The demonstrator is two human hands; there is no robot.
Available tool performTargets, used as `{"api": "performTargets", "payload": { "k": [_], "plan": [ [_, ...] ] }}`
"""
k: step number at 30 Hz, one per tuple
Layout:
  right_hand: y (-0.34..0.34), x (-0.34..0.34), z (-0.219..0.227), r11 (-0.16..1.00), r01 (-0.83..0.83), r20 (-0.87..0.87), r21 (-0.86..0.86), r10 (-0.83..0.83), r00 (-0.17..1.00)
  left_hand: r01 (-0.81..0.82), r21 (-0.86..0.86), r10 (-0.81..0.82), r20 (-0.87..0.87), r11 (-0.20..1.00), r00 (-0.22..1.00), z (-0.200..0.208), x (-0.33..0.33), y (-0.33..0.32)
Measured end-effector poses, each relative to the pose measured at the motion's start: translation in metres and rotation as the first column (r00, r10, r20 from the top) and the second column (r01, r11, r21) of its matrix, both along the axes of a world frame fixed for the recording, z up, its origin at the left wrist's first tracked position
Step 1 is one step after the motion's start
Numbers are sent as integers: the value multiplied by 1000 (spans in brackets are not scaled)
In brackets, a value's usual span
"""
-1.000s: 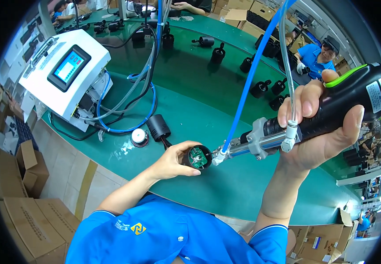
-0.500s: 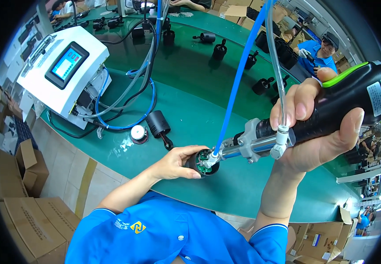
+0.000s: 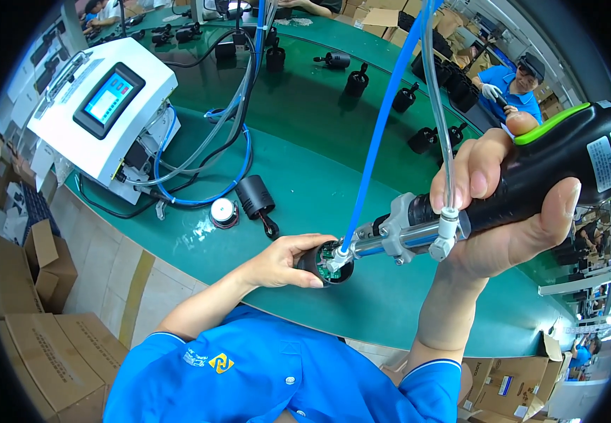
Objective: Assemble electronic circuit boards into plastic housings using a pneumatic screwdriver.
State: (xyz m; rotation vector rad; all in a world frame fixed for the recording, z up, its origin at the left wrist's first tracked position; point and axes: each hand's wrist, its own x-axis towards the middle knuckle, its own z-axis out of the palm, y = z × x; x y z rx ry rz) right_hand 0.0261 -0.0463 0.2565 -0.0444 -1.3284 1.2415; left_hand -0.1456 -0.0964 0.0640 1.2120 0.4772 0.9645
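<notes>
My left hand (image 3: 281,262) is wrapped round a black cylindrical housing (image 3: 344,275) near the table's front edge. A green circuit board (image 3: 324,255) shows inside its open end. In my right hand (image 3: 492,190) is a black electric screwdriver (image 3: 531,173) with a bright green strip, lying slantwise across the view. Its metal nozzle (image 3: 339,258) reaches into the open end of the housing; the very tip is hidden there. A blue air hose (image 3: 379,134) and a clear tube (image 3: 448,141) run up from the tool.
A white machine with a touchscreen (image 3: 140,77) stands at the left, hoses and cables (image 3: 242,151) beside it. A black cylinder (image 3: 252,195) and a small round speaker (image 3: 223,211) lie on the green table (image 3: 284,162). Several black units (image 3: 356,81) sit beyond. A co-worker (image 3: 510,88) is at the far right.
The black units on the far green strip have shifted slightly to the right and down. My hands, the housing and the screwdriver have barely moved.
</notes>
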Motion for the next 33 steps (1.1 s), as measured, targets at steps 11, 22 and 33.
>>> {"api": "performTargets", "payload": {
  "k": [11,22,33],
  "plan": [
    [2,-2,-12,999,44,26,-24,-44,999,-92,-46,86,-122,995,989,0,7,-3],
    [6,9,9,996,-26,20,81,24,1000,-254,176,288,-213,951,934,-8,4,-6],
    [6,5,-7,1000,-9,12,-17,9,1000,-239,187,274,-192,953,942,-1,1,-10]
  ]
}}
